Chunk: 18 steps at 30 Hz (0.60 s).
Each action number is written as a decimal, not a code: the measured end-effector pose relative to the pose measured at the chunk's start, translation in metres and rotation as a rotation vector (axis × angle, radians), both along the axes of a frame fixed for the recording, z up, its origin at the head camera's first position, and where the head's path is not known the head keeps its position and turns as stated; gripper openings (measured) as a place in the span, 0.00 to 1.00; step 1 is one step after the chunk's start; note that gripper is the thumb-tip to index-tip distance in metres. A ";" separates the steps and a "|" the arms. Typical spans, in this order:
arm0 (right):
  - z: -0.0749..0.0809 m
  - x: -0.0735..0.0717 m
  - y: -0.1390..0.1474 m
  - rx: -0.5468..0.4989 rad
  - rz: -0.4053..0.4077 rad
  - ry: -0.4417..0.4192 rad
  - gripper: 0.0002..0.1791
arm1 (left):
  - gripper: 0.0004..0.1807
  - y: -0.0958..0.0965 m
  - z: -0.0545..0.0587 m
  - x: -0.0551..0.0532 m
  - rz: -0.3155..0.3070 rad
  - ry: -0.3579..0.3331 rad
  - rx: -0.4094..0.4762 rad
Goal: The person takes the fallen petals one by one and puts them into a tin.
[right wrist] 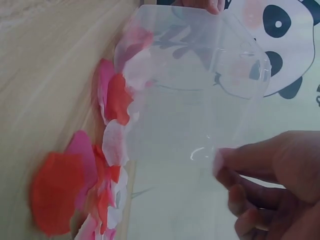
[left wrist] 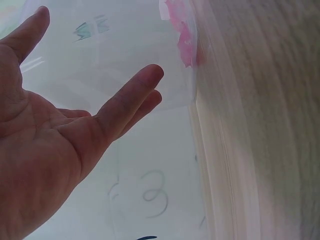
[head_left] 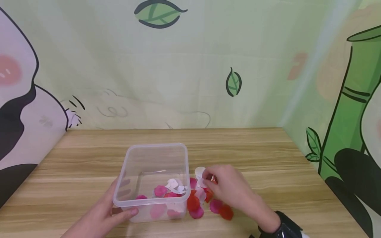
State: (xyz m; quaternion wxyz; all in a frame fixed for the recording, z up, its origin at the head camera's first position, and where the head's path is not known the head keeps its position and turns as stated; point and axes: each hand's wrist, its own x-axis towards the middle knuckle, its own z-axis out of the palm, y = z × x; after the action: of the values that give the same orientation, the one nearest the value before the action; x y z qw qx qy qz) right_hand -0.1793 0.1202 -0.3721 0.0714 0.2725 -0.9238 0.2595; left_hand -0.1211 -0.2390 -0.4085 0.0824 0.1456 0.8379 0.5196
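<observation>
A clear plastic box (head_left: 151, 206) stands open-topped on the table, with white, pink and red petals (head_left: 160, 191) inside near its right and front sides. My left hand (head_left: 102, 210) rests against its left front corner, thumb along the front wall and fingers along the left wall. Those fingers look straight and spread in the left wrist view. Right of the box lies a loose pile of petals (head_left: 193, 200) in red, magenta, pale pink and white. Above the pile, my right hand (head_left: 229, 186) pinches what looks like a pale petal (right wrist: 218, 161) between thumb and forefinger.
The wood-grain table (head_left: 98, 152) runs back to a printed cloth backdrop (head_left: 190, 89) with leaves, pandas and bamboo. A black band (head_left: 281, 226) is worn on the right wrist.
</observation>
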 end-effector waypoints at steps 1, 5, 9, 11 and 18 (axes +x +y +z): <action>0.001 0.000 -0.001 -0.026 -0.009 0.020 0.06 | 0.56 0.000 0.000 0.000 0.001 -0.001 -0.002; 0.003 0.001 -0.003 -0.117 -0.013 0.136 0.08 | 0.56 0.000 0.001 -0.001 0.003 -0.011 -0.003; 0.004 0.001 -0.005 -0.197 0.019 0.219 0.09 | 0.55 0.000 0.001 -0.001 0.004 -0.025 -0.006; 0.006 0.002 -0.007 -0.235 0.031 0.251 0.09 | 0.55 -0.001 0.001 -0.002 0.004 -0.032 -0.006; 0.007 0.007 -0.016 -0.325 0.040 0.306 0.10 | 0.55 -0.001 0.002 -0.003 0.003 -0.048 -0.013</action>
State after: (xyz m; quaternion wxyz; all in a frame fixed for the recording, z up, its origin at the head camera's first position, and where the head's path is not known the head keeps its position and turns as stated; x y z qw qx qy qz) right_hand -0.1722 0.1041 -0.3651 0.2484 0.3121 -0.8426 0.3618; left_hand -0.1239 -0.2401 -0.4062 0.1028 0.1313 0.8393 0.5176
